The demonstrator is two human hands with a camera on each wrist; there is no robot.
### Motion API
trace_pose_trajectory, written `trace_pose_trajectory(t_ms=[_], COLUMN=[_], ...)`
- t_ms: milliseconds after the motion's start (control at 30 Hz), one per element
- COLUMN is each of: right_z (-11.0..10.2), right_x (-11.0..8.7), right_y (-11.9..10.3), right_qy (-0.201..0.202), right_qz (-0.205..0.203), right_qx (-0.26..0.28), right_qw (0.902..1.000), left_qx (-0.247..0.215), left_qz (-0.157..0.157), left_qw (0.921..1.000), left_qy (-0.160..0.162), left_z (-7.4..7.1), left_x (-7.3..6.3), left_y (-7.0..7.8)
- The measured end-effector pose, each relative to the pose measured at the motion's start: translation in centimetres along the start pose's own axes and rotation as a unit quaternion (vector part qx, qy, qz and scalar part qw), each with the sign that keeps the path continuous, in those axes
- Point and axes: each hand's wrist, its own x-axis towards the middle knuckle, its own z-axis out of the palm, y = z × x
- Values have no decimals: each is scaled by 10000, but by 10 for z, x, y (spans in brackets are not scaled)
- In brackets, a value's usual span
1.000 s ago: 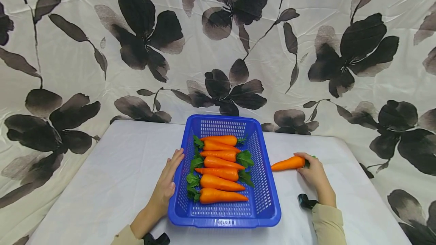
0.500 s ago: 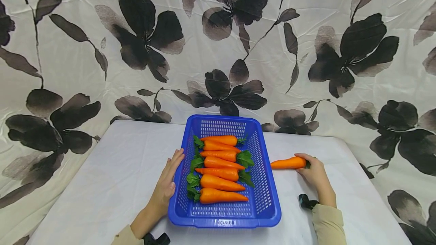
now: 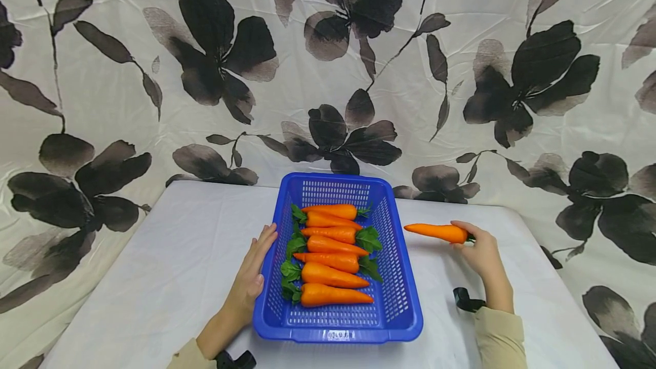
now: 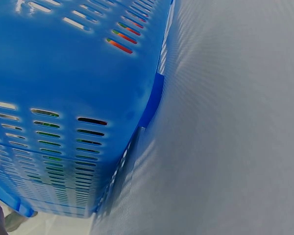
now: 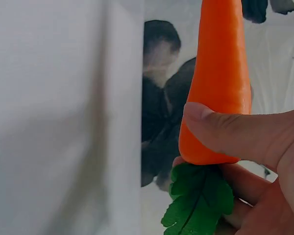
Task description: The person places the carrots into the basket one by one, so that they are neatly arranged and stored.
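Observation:
A carrot [image 3: 434, 232] with green leaves is pinched near its thick end by my right hand [image 3: 480, 250], its thin tip pointing left toward the basket. In the right wrist view the thumb presses across the carrot [image 5: 220, 73], and the leaves [image 5: 198, 198] hang below by the fingers. My left hand [image 3: 248, 283] lies with straight fingers along the left side of the blue plastic basket [image 3: 335, 336], fingertips at its rim. Inside the basket several carrots [image 3: 335, 295] lie in a column, leaves pointing to alternating sides. The left wrist view shows the basket's slotted wall [image 4: 73, 73] close up.
A white cloth covers the table [image 3: 154, 255] under the basket. Behind it hangs a pale curtain [image 3: 287, 73] with dark flowers. A black wrist strap [image 3: 467, 300] is on the right arm, and another black strap [image 3: 236, 360] on the left.
My right hand has raised the carrot off the tablecloth and shifted slightly away and to the right. The left hand and the basket have stayed put.

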Motion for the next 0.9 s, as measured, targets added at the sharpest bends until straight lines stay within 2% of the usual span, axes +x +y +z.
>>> trace_pose_trajectory(t_ms=[233,533,733,900], right_z=[-9,-21,-29,-34], right_x=[-2,-11,-24,-34], right_y=[-19,-52,-87,-122], right_qy=[233,627,914,832], right_qz=[-32,-524,-879,-1059], right_qx=[136,225,283,295], right_qw=[9996,9964,9915,9905], left_qx=[-25,-12,-8,-23], left_qz=[45,51,38,-33], left_qw=[10000,10000,10000,10000], left_qy=[34,22,18,-5], left_z=[0,-1,-1,0], left_x=[-1,0,0,-1], left_y=[0,1,1,2])
